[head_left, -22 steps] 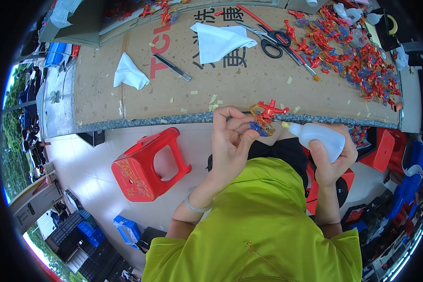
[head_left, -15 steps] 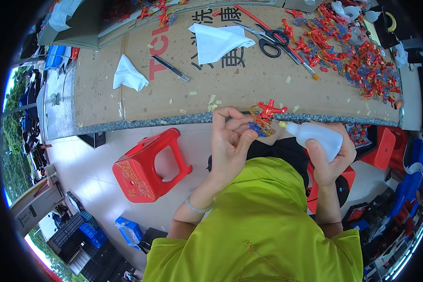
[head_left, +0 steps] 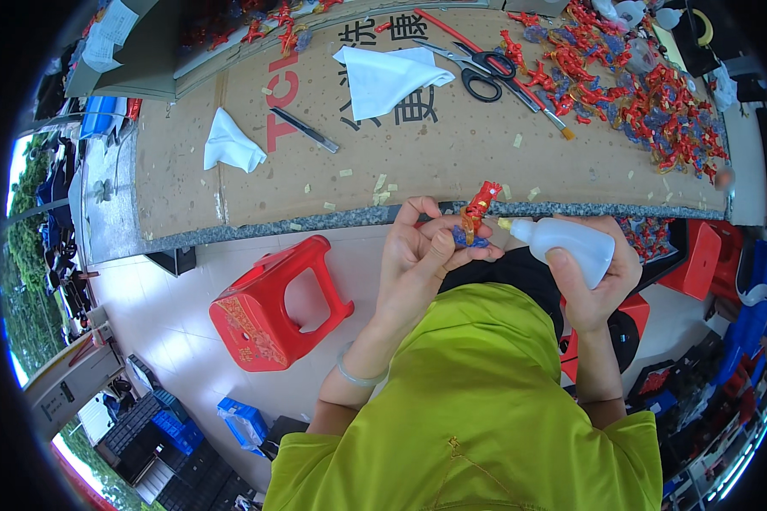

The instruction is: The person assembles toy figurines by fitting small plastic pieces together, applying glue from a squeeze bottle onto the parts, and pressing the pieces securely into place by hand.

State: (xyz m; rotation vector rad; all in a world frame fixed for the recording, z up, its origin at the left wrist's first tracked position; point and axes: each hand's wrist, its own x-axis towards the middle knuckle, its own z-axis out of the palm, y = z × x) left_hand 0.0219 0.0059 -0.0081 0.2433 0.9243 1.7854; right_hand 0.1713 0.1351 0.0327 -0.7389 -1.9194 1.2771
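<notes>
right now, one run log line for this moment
left hand: holds red, amber and blue figurine | right hand: holds white plastic bottle | yellow nozzle tip: toward figurine

- My left hand (head_left: 416, 266) pinches, thumb (head_left: 439, 247) opposite the bent fingers (head_left: 418, 205).
- My right hand (head_left: 601, 281) is curled in a grip.
- Both my forearms (head_left: 599, 362) reach forward.

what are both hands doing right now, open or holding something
Left hand: closed on a red, gold and blue figurine.
Right hand: closed around a white squeeze bottle.
</notes>
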